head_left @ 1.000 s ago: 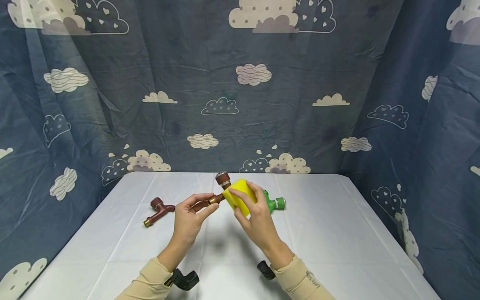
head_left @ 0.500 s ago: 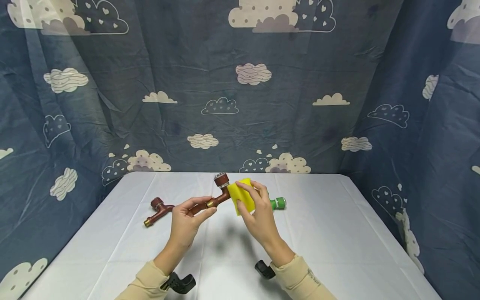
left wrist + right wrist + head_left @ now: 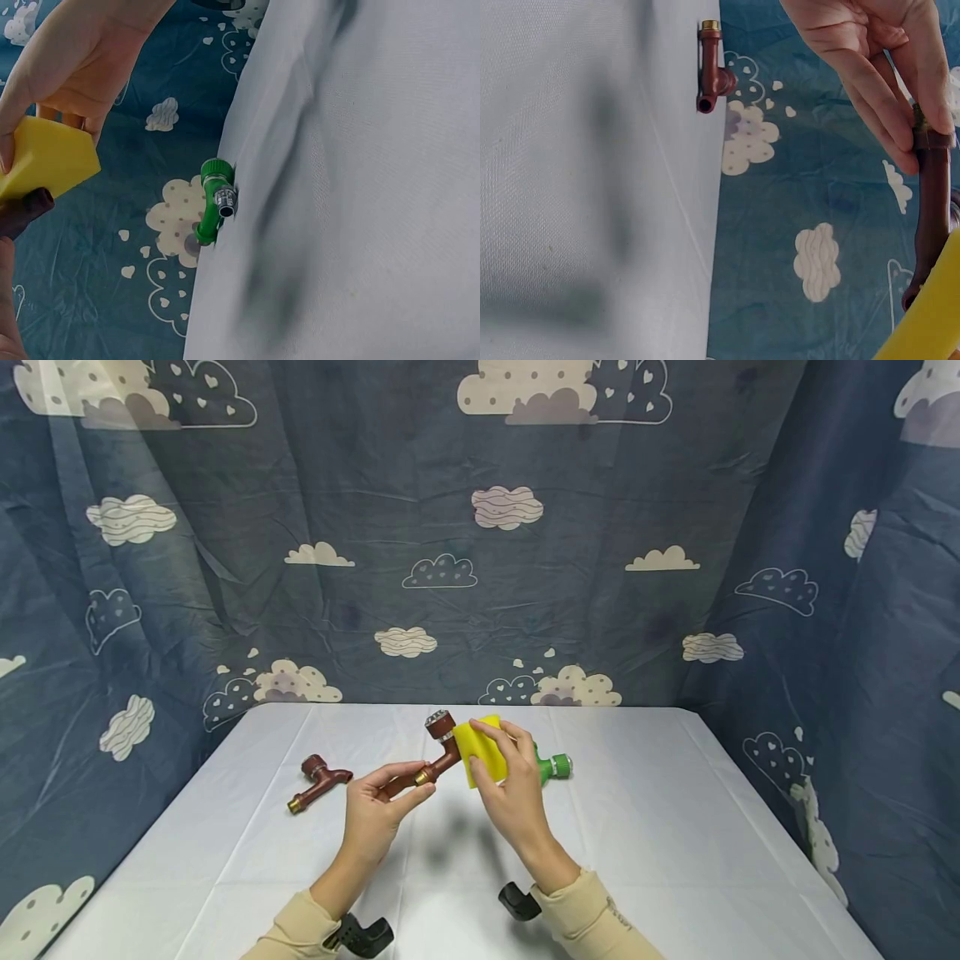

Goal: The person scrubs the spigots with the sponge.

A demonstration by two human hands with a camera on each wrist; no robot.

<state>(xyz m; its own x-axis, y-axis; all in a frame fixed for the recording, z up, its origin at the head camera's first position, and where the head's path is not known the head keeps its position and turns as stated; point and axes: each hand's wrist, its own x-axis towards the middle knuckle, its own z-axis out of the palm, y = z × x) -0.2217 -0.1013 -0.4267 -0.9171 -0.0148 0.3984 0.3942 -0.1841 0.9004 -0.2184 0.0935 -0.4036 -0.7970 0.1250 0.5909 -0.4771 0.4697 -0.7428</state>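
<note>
My left hand (image 3: 371, 818) pinches a brown water tap (image 3: 447, 756) near its brass threaded end, holding it above the table. The tap's round knob points up and away. My right hand (image 3: 521, 806) holds a yellow sponge (image 3: 475, 750) between thumb and fingers, up against the far end of the tap. In the left wrist view the sponge (image 3: 56, 161) covers part of the tap, whose dark end (image 3: 37, 200) shows just below it. The right wrist view shows the tap body (image 3: 934, 191) hanging from the left fingertips, the sponge (image 3: 926, 315) over its lower part.
A second brown tap (image 3: 321, 783) lies on the white-covered table (image 3: 660, 843), left of the left hand. Behind the right hand lies a green tap (image 3: 557, 767), partly hidden. A dark blue cloud-print cloth (image 3: 360, 477) hangs around the table.
The held tap has tilted and its knob has shifted slightly left and down. The sponge has slid toward the tap's end, baring more of its body. Both hands keep their holds.
</note>
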